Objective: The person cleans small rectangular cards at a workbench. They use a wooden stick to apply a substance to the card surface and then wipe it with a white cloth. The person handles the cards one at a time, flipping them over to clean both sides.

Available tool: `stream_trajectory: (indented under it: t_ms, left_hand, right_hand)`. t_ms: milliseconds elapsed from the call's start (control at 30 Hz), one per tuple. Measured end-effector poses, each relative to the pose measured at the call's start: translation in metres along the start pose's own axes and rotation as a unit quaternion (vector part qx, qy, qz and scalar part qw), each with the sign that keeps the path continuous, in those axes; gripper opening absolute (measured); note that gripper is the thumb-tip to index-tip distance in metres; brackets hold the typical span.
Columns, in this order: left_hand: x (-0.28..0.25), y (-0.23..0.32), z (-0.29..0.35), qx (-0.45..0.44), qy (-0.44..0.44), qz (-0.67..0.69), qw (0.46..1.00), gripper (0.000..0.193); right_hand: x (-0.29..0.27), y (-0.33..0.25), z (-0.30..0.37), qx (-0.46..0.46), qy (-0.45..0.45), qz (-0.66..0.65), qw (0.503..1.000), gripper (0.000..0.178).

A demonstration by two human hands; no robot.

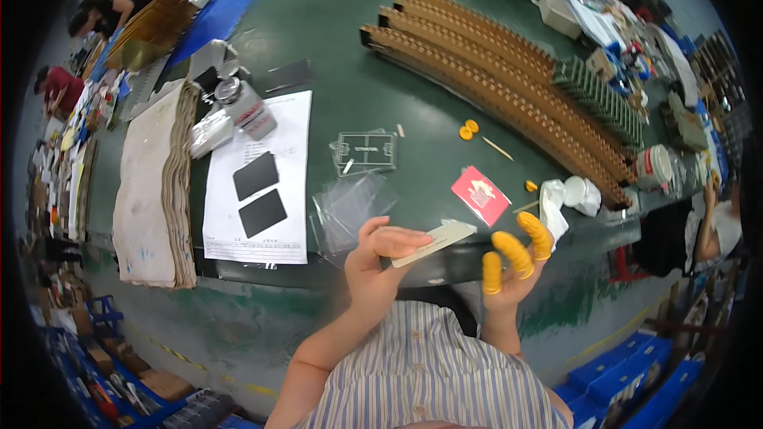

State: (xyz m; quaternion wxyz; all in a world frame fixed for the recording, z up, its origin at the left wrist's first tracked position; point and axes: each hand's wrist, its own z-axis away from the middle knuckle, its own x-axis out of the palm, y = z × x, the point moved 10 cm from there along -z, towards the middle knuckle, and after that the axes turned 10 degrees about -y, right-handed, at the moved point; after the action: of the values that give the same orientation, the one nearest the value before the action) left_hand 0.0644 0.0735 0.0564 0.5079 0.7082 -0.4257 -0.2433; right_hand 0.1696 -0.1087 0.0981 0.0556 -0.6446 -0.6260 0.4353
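Observation:
A thin, pale rectangular card point(435, 243) is gripped along its near end by my left hand point(383, 248), just past the table's front edge. Its far end shows a whitish glint, too small to make out. To the right of it, apart from the card, is my right hand point(513, 270), its fingers spread and holding nothing. Yellow finger cots cover several of its fingertips. Beyond both hands lies a red card with a white figure point(482, 195). Clear plastic sheets point(350, 205) rest just beyond my left hand.
A clear marked template point(366, 151) lies mid-table. Loose yellow finger cots point(469, 129) and a wooden stick point(498, 148) lie near long brown slotted racks point(493, 79). At left, a printed paper point(284, 131) bears two black cards point(262, 213), beside a metal can point(253, 111) and stacked cloth point(151, 191).

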Motion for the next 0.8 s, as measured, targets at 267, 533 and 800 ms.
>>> stream_trajectory:
  t_ms: [267, 533, 800]
  left_hand:
    - [0.038, -0.001, -0.004, -0.007, -0.067, -0.058, 0.996, 0.021]
    - [0.036, 0.002, -0.002, 0.001, -0.068, -0.105, 0.992, 0.015]
    - [0.034, 0.004, -0.001, 0.015, -0.078, -0.139, 0.987, 0.013]
  right_hand:
    - [0.014, -0.006, 0.015, 0.007, -0.1, -0.044, 0.994, 0.06]
    - [0.03, -0.008, 0.019, -0.008, -0.126, -0.047, 0.991, 0.072]
    - [0.036, -0.005, 0.023, 0.018, -0.121, -0.108, 0.987, 0.07]
